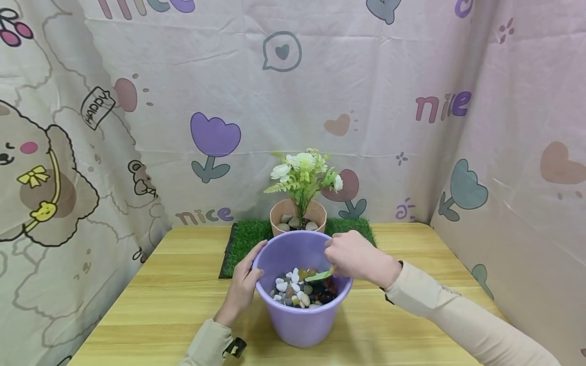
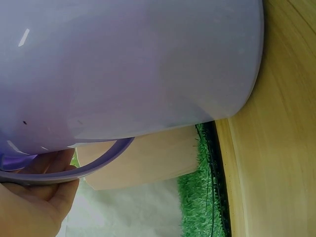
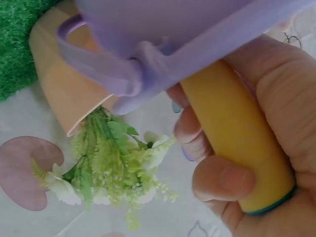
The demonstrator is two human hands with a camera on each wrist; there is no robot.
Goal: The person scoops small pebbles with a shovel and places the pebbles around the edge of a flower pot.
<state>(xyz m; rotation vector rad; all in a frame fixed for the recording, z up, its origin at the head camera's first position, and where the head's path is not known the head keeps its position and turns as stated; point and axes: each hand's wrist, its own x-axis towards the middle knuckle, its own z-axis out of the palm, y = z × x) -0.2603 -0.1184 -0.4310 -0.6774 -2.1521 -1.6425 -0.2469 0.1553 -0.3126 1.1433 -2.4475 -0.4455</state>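
Observation:
A purple plastic bucket stands on the table, with mixed white, grey and brown pebbles inside. At its left side my left hand grips the rim, the thumb at the edge. In the left wrist view, fingers are bent around a purple band by the bucket's wall. Over the right rim, my right hand holds a small trowel by its yellow handle, fingers wrapped round it. The trowel's green blade points down and left into the bucket, right at the pebbles.
Behind the bucket, a peach flowerpot with stones and white artificial flowers stands on a green turf mat. The wooden table runs back to a printed cloth, which also hangs at both sides.

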